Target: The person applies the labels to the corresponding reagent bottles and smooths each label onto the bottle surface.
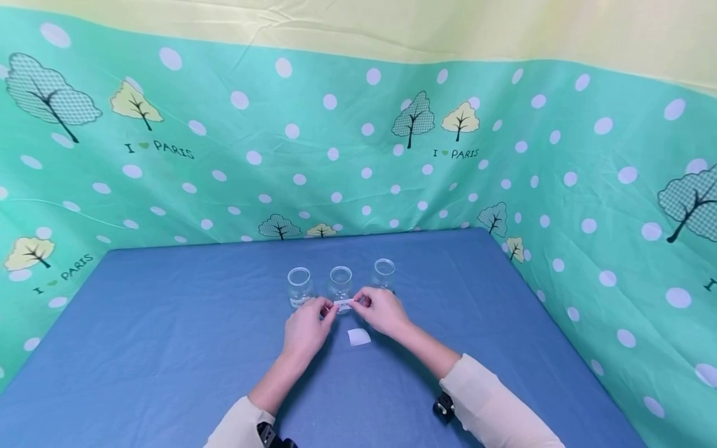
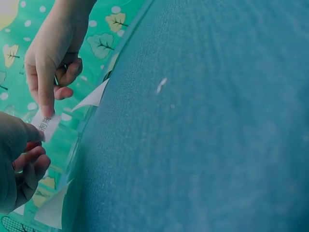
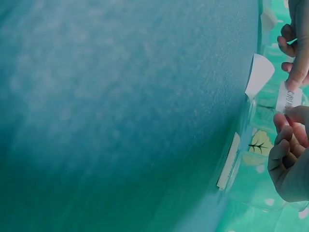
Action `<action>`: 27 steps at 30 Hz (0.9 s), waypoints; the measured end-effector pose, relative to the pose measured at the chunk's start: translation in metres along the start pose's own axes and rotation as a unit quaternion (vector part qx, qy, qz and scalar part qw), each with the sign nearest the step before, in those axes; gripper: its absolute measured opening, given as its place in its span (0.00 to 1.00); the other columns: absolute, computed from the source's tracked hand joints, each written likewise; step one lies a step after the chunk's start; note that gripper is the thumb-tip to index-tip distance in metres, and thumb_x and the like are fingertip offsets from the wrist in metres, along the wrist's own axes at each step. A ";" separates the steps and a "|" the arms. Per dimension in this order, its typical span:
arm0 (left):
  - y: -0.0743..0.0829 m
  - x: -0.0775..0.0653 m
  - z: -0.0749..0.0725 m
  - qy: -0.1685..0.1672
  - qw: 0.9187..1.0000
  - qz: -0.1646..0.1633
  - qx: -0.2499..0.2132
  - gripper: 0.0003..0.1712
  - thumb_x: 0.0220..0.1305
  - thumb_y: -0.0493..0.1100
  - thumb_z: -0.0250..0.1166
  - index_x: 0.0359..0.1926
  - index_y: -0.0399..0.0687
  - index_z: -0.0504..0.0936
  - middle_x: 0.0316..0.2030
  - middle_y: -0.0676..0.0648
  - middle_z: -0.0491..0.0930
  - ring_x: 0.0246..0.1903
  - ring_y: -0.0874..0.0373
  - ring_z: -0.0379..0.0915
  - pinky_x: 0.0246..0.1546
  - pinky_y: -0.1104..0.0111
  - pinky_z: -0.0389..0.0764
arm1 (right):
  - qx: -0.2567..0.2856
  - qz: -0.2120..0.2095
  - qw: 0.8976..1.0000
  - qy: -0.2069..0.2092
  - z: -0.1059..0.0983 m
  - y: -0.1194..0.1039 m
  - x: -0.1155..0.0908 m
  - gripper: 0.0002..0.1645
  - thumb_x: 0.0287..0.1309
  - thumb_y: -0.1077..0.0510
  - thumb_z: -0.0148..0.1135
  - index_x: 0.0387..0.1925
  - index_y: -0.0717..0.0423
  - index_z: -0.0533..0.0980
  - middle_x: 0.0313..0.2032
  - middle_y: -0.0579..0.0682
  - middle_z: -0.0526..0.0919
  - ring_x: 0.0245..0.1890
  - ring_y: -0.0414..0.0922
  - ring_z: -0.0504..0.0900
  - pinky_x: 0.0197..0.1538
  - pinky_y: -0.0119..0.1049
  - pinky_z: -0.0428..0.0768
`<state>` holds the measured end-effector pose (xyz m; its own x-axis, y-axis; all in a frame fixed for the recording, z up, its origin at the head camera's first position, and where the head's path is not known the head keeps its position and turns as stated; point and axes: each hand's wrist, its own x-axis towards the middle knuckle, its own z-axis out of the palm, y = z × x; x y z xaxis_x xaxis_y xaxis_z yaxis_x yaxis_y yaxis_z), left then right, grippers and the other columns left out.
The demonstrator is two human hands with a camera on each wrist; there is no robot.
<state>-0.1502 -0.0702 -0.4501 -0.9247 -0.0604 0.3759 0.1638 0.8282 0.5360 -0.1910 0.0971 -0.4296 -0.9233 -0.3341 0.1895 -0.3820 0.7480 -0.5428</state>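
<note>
Three clear glass jars stand in a row: a left jar (image 1: 300, 285), a middle jar (image 1: 340, 286) and a right jar (image 1: 384, 274). My left hand (image 1: 305, 325) pinches the left end of a small white label (image 1: 343, 304) with dark writing. On the label's other end, the thumb and fingers of my right hand (image 1: 383, 310) hold it. Stretched between the two hands, the label overlaps the front of the middle jar in the head view. The left jar bears a similar written label (image 1: 297, 303), partly behind my left hand. The right jar's lower part is hidden by my right hand.
A curled white piece of paper (image 1: 358, 336) lies on the blue tablecloth (image 1: 168, 348) just in front of the middle jar. In the left wrist view, another white paper piece (image 2: 52, 210) shows near my left hand. A green dotted curtain (image 1: 313, 149) hangs behind the table.
</note>
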 end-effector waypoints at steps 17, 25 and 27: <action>0.003 0.003 -0.002 -0.004 1.000 -0.006 0.002 0.10 0.59 0.49 0.64 0.27 0.49 0.82 0.21 0.51 0.80 0.21 0.57 0.76 0.24 0.60 0.75 | 0.013 0.030 0.999 0.027 0.002 0.000 0.001 0.11 0.54 0.46 0.65 0.33 0.48 0.80 0.16 0.42 0.76 0.13 0.34 0.68 0.18 0.28 0.66; 0.006 0.003 -0.004 -0.019 1.000 -0.021 0.014 0.19 0.60 0.52 0.63 0.38 0.39 0.83 0.23 0.42 0.83 0.25 0.45 0.81 0.28 0.53 0.78 | 0.019 0.041 0.999 0.004 0.000 0.001 0.002 0.28 0.54 0.42 0.64 0.52 0.53 0.77 0.16 0.42 0.76 0.09 0.36 0.68 0.15 0.30 0.67; 0.006 0.004 -0.004 -0.028 0.999 -0.024 0.016 0.22 0.61 0.54 0.62 0.41 0.38 0.82 0.24 0.40 0.83 0.26 0.42 0.81 0.29 0.52 0.78 | 0.022 0.044 0.999 -0.008 0.000 0.001 0.003 0.30 0.54 0.41 0.64 0.54 0.52 0.76 0.16 0.42 0.77 0.08 0.36 0.68 0.15 0.30 0.67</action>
<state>-0.1517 -0.0677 -0.4428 -0.9488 -0.0699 0.3080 0.1090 0.8428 0.5270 -0.1943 0.0970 -0.4295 -0.9521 -0.2781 0.1267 -0.2975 0.7484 -0.5927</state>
